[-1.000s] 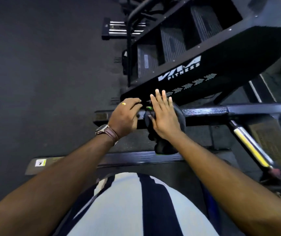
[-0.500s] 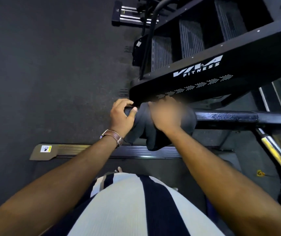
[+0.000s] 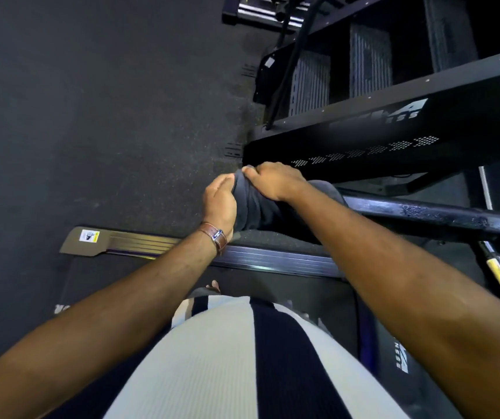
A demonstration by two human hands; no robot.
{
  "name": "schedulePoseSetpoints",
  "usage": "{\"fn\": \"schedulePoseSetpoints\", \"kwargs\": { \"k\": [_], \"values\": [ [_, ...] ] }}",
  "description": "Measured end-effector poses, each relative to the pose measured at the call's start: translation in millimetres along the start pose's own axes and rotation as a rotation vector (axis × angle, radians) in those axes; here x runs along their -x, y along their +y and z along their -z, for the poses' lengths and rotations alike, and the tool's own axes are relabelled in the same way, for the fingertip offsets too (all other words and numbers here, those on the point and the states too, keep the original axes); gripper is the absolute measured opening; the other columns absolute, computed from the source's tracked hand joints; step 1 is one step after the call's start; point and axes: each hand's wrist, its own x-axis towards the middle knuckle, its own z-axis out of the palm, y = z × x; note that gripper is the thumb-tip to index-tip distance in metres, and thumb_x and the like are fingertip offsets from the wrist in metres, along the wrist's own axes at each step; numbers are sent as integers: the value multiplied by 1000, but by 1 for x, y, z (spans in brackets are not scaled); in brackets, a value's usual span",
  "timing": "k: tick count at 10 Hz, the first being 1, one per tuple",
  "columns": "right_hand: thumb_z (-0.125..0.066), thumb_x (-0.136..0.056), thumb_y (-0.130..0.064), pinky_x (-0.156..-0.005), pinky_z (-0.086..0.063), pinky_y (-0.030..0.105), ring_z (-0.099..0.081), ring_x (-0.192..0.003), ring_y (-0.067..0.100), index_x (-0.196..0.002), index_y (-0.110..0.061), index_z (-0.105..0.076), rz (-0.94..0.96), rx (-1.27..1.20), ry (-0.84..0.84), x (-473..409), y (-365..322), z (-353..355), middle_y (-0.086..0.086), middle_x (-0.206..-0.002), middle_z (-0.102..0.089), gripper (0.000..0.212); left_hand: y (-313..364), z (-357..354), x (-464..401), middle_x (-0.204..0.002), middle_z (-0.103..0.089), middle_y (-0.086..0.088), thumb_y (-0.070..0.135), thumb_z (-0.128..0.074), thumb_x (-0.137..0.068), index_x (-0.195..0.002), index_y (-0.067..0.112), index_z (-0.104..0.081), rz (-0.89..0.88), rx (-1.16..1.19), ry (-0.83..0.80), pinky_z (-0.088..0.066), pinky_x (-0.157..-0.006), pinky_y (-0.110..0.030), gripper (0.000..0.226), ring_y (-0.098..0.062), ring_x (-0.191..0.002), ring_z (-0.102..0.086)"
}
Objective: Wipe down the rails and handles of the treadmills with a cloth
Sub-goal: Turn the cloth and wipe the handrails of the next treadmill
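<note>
A dark grey cloth (image 3: 253,204) is draped over the left end of the treadmill's black handrail (image 3: 430,216), which runs off to the right and looks wet with droplets. My right hand (image 3: 276,181) lies on top of the cloth with its fingers curled over it, gripping cloth and rail. My left hand (image 3: 220,201), a brown watch strap on its wrist, presses against the cloth at the rail's end, fingers wrapped on the fabric. The rail's end is hidden under the cloth.
A black stair-climber machine (image 3: 378,140) with ribbed steps stands just beyond the rail. The treadmill's side footrail (image 3: 158,241) with a warning sticker runs below my hands. Dark rubber floor (image 3: 91,116) spreads left. A yellow-marked strut (image 3: 499,273) slants at the right.
My hands slid left along the rail to its end. The right hand went from flat fingers on the cloth to gripping it. The left hand moved from the bare rail onto the cloth.
</note>
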Motion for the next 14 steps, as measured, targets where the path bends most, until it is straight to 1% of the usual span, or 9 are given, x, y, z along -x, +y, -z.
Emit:
{"fn": "schedulePoseSetpoints", "kwargs": {
  "k": [1, 2, 3, 4, 5, 8, 10, 12, 14],
  "values": [
    [-29, -94, -63, -64, -41, 37, -63, -87, 33, -107, -24, -53, 246, 119, 358, 46, 26, -19, 7, -106, -60, 48, -9, 3, 6, -88, -71, 5, 23, -49, -92, -75, 21, -72, 67, 6, 16, -51, -87, -37, 29, -12, -89, -64],
    [-21, -91, -71, -63, -39, 37, -65, -87, 35, -98, -25, -58, 137, 170, 382, 54, 52, -20, 8, -98, -68, 59, -12, 0, 12, -73, -70, 21, 25, -50, -92, -70, 23, -74, 105, 26, 36, -53, -78, -31, 32, -2, -78, -67],
    [-18, -88, -74, -81, -43, 42, -58, -113, 39, -120, -19, -62, -62, 28, 20, 2, 39, -1, 17, -125, -62, 78, -12, -8, 13, -84, -64, -1, 22, -51, -92, -72, 13, -66, 70, 28, 107, -47, -76, -36, 26, -18, -80, -59],
    [-22, -93, -66, -89, -42, 40, -53, -121, 38, -132, -20, -55, 120, 6, -77, -16, 20, 0, 18, -135, -56, 68, -14, -14, 17, -83, -51, -7, 16, -49, -91, -77, 6, -61, 36, -1, 179, -37, -70, -36, 21, -19, -79, -44],
    [-25, -95, -62, -85, -47, 41, -59, -111, 35, -133, -37, -46, 455, 47, 67, 11, 46, -3, 9, -125, -65, 51, -12, -23, 31, -81, -66, -5, 8, -49, -87, -81, 4, -70, 47, 82, 229, -47, -69, -29, 22, -14, -76, -57],
    [-51, -96, -18, -68, -41, 27, -57, -74, 15, -77, -9, -68, 267, -128, -427, -35, 98, 25, 2, -80, -65, 27, -12, -39, 41, -80, -64, -3, 6, -58, -84, -83, 7, -71, 18, 0, 223, -46, -71, -30, 13, -14, -76, -56],
    [-43, -102, -21, -50, -48, 15, -62, -65, 7, -80, -18, -58, 233, -348, -617, -50, 44, 8, -3, -82, -62, 27, -9, -42, 36, -65, -61, 8, 9, -60, -87, -77, 14, -72, 30, -21, 322, -39, -58, -20, 16, -4, -61, -51],
    [-43, -96, -46, -60, -48, 7, -66, -72, -10, -84, -31, -74, 250, -670, -791, -32, 88, 16, -27, -78, -71, 36, -13, -47, 31, -79, -60, -8, 5, -64, -83, -83, 7, -72, 13, -74, 399, -39, -65, -32, 8, -17, -74, -49],
    [-34, -106, -29, -80, -44, 21, -55, -72, 9, -78, -18, -57, 320, -617, -783, -45, 31, 21, -1, -74, -61, 37, -12, -53, 32, -80, -61, -6, -3, -63, -80, -86, 3, -72, -26, 43, 454, -43, -62, -24, 12, -12, -71, -52]
  ]
}}
